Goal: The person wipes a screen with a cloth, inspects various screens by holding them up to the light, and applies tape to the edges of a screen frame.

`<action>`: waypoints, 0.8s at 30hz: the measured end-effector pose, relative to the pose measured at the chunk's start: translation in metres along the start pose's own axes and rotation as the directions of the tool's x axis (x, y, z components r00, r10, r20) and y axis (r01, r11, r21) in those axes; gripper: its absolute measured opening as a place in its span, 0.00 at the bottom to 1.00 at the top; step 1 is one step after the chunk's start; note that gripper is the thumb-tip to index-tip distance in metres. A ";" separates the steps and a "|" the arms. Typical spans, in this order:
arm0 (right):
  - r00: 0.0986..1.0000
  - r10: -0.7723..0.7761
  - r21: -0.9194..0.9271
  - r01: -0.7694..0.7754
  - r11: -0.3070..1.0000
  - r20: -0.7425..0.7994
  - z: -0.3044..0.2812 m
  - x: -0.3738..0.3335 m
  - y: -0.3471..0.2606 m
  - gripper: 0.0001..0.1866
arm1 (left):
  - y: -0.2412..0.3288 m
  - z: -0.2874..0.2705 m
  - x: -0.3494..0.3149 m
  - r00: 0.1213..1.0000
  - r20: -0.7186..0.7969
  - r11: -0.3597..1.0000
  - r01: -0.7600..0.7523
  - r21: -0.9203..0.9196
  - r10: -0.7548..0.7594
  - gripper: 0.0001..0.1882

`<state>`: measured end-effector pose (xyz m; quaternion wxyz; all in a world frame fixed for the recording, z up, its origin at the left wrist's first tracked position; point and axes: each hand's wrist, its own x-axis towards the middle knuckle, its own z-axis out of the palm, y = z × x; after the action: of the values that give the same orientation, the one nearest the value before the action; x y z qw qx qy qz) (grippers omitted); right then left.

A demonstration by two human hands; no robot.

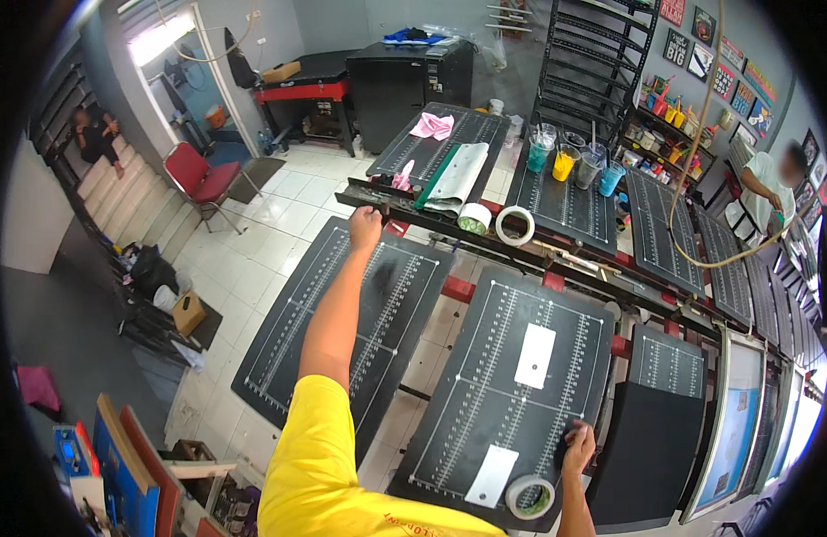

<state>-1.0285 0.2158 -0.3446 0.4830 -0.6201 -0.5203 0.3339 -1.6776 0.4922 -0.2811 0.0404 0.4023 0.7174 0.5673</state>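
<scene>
My left arm, in a yellow sleeve, stretches forward over a black gridded printing board (342, 313). At its far end my left hand (366, 229) is closed beside the end of a dark rail (364, 194); what it grips is hidden. My right hand (579, 447) rests at the right edge of a second gridded board (485, 358), fingers loosely bent and apart, nothing visible in them. Two white cards lie on that board, an upper card (535, 356) and a lower card (491, 476). A tape roll (530, 497) lies near the lower card, left of my right wrist.
On the rail sit a green-ended squeegee or folded sheet (458, 179) and two tape rolls, one white (515, 226). Cups of coloured liquid (564, 163) stand beyond. A framed screen (731, 421) leans at right. A person (762, 192) sits far right; another (100, 139) on steps.
</scene>
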 end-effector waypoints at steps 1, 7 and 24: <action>0.999 -0.005 -0.065 0.001 0.998 -0.051 -0.002 -0.004 0.000 0.20 | -0.007 0.028 0.018 0.999 0.034 0.993 -0.004 0.118 0.000 0.16; 0.997 -0.024 -0.160 0.011 0.987 -0.078 0.010 -0.004 -0.002 0.18 | -0.040 0.049 0.112 0.986 0.165 0.954 -0.083 0.288 0.036 0.15; 0.997 -0.048 -0.423 0.017 0.906 -0.063 0.027 -0.001 -0.030 0.12 | -0.080 0.078 0.189 0.996 -0.067 0.996 0.055 -0.075 -0.060 0.10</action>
<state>-1.0629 0.2214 -0.3251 0.3614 -0.7127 -0.5726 0.1831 -1.8070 0.6680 -0.3009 0.0468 0.3599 0.7085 0.6052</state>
